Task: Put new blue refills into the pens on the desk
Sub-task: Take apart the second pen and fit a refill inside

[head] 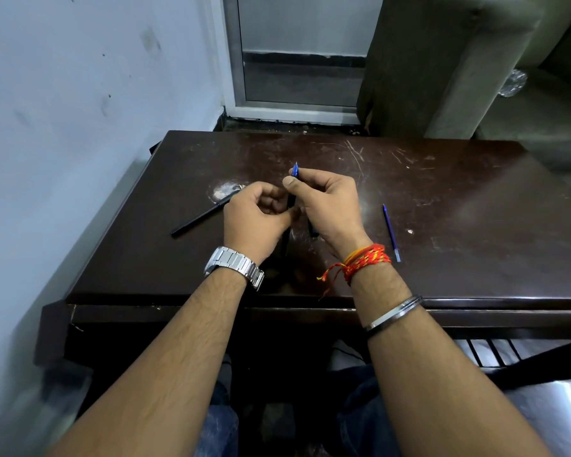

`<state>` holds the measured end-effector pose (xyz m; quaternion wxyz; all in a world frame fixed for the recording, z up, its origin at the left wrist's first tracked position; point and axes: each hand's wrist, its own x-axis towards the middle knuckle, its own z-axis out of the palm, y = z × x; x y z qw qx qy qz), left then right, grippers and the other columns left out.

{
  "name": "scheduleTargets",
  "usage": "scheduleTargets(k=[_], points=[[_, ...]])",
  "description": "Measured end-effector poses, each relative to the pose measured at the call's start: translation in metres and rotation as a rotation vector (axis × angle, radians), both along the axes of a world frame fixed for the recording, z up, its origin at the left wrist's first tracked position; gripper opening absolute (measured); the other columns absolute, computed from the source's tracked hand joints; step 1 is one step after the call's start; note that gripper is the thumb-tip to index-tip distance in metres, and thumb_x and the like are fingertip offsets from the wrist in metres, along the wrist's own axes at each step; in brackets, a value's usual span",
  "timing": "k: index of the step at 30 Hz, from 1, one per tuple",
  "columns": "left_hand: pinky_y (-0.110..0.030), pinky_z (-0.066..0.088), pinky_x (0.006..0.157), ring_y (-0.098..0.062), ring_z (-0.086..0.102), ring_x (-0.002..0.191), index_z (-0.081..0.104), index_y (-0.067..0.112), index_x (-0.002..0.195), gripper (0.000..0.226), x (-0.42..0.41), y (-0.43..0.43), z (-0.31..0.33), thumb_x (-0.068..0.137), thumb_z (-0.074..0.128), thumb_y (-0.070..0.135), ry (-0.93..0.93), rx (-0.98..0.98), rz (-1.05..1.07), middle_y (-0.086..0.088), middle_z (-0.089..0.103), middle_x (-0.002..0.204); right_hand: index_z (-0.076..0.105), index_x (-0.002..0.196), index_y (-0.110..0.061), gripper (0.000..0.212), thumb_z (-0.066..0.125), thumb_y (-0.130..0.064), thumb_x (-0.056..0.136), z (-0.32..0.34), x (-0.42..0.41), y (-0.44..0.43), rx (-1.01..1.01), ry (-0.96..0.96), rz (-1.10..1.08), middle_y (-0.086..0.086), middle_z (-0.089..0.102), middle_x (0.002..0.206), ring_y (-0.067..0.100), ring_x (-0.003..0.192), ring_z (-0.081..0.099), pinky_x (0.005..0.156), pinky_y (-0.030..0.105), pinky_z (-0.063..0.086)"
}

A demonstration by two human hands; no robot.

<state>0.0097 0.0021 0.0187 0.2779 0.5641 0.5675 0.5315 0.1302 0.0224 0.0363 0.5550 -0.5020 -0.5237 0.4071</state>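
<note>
Midway, judging by layout: right hand (327,201) grip closed on thin blue refill (295,169) entering black pen barrel (290,206), left hand (256,214) pinching barrel above dark wooden table (459,199); second blue refill (391,233) and slim black pen (203,215) lying untouched.

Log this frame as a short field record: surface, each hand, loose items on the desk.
surface: dark wooden desk, scratched
right hand: pinches a pen with a blue tip, tip pointing away
left hand: curled at the pen's lower end; its grip is hidden
loose refill: blue refill lying right of the hands
loose pen: black pen lying left of the hands
</note>
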Motion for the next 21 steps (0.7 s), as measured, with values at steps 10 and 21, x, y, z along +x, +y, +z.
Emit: scheduleTargets(k=[10,21], points=[[-0.031,0.059,0.065,-0.009,0.067,0.065,0.070,0.021,0.076,0.018,-0.0013,0.0006,-0.0003,0.069,0.086,0.016,0.008,-0.025,-0.039,0.005,0.071,0.072,0.079,0.087,-0.022,0.007,0.078,-0.017,0.083,0.0010,0.0012,-0.0006,-0.011,-0.036,0.003,-0.015,0.072,0.069,-0.004,0.067,0.064,0.072,0.025,0.055],[-0.027,0.056,0.064,-0.008,0.071,0.068,0.078,0.017,0.080,0.004,-0.0013,0.0010,-0.0019,0.076,0.077,0.015,0.072,0.019,-0.066,0.005,0.075,0.072,0.080,0.097,-0.014,0.015,0.078,-0.020,0.083,0.0021,-0.0010,-0.0018,-0.009,-0.133,-0.049,-0.005,0.077,0.083,0.008,0.084,0.073,0.085,0.033,0.060]])
